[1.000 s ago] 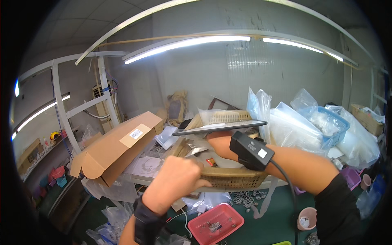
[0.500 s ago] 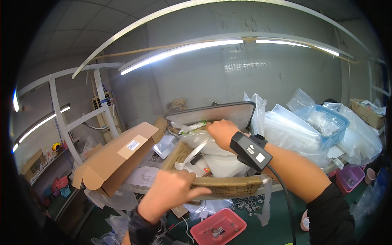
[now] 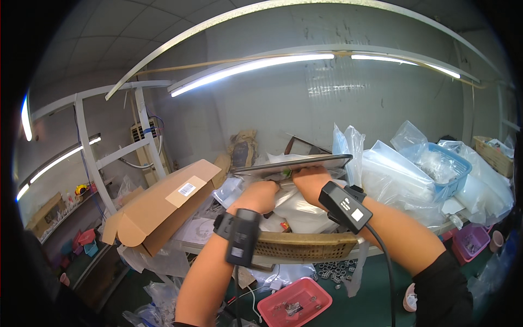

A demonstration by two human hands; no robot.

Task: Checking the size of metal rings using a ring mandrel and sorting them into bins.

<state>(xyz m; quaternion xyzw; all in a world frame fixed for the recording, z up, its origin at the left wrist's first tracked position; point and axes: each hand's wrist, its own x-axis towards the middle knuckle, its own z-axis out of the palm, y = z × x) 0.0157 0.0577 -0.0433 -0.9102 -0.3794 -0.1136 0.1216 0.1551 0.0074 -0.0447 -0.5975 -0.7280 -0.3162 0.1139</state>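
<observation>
Left hand and right hand over perforated basket, at dark-rimmed panel; plastic bags inside, none lifted clear yet. Fingers partly hidden, grip can't be told.

Read no words or figures, owing to small print. Note white barcode label on lighter patch of brown cardboard box, left of perforated plastic basket. Note white square label beside tiny pale print on black right-wrist device, above right end of basket. Note pale label on black left-wrist device, above near-left corner of basket.
</observation>
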